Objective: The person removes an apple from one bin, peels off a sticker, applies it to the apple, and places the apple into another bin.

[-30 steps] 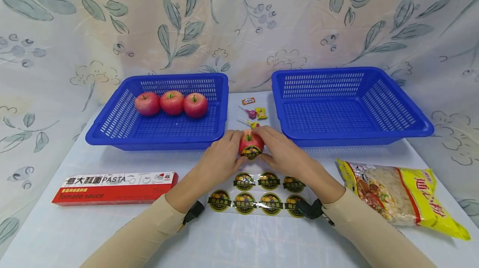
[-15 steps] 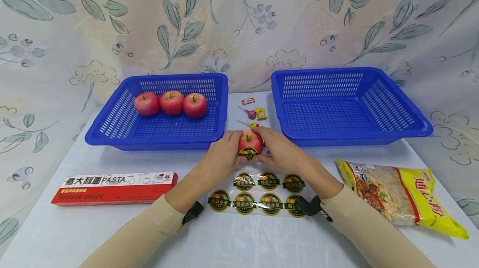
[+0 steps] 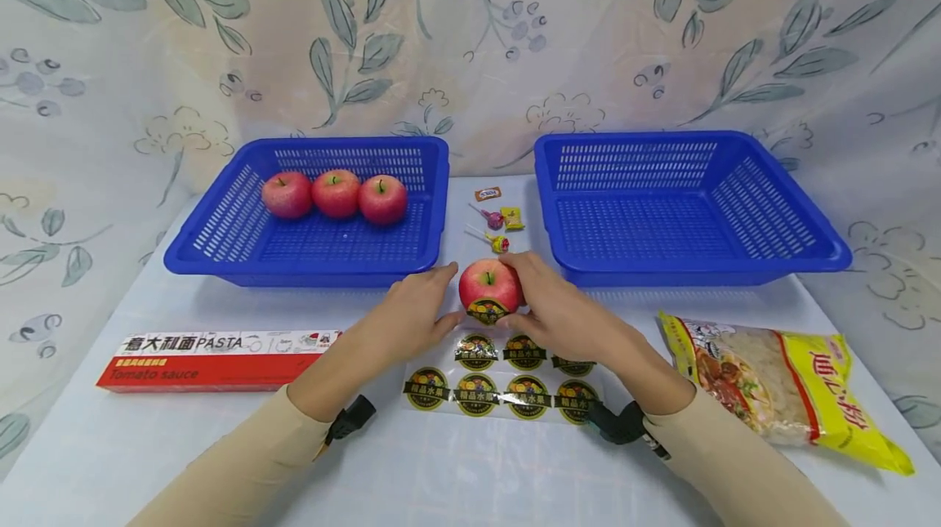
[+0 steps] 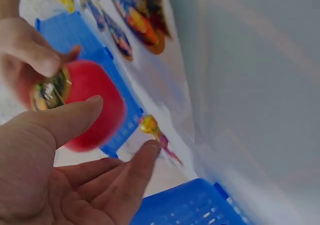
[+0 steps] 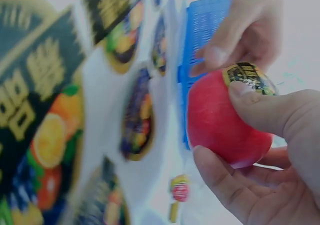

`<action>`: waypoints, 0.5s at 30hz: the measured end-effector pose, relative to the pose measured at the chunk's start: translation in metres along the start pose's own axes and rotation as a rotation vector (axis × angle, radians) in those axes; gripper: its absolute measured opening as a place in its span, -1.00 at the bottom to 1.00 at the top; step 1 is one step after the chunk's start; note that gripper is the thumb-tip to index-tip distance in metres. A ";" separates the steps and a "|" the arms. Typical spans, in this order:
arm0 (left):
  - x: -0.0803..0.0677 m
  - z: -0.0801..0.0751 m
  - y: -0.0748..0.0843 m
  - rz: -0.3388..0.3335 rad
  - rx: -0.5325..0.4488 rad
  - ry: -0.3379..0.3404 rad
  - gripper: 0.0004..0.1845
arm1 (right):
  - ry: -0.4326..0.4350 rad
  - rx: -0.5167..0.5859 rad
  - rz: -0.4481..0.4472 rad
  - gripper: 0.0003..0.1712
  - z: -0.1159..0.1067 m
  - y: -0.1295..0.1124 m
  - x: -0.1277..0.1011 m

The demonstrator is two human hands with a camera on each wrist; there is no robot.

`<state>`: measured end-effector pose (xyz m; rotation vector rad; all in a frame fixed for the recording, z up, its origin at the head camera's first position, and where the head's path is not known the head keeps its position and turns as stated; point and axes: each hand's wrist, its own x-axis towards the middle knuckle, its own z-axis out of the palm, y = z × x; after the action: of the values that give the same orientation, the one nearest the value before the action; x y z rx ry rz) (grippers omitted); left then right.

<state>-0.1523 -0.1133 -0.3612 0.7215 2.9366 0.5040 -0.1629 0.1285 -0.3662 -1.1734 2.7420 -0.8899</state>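
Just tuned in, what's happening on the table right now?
A person is working on a red apple that bears a round fruit sticker. The right hand grips the apple, thumb on the sticker's edge, while the left hand is open beside it. Just below lies a sticker sheet with seven stickers left. Three more apples sit in the left blue basket; the right blue basket holds nothing visible. Candies lie between the baskets.

The left hand is open, its thumb beside a red apple. Other fingers press a round sticker on the apple.
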 end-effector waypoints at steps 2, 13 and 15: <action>0.000 -0.001 -0.001 0.001 -0.025 -0.024 -0.26 | 0.009 0.004 -0.024 -0.18 -0.007 -0.005 -0.006; 0.023 0.002 0.007 0.104 -0.237 -0.107 -0.44 | 0.041 0.127 0.018 -0.08 -0.079 -0.020 -0.029; 0.030 0.002 0.011 0.102 -0.265 -0.102 -0.44 | 0.064 0.105 0.026 -0.02 -0.093 -0.017 -0.030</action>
<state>-0.1741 -0.0894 -0.3591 0.8367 2.6791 0.8196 -0.1525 0.1855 -0.2860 -1.1073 2.7147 -1.0728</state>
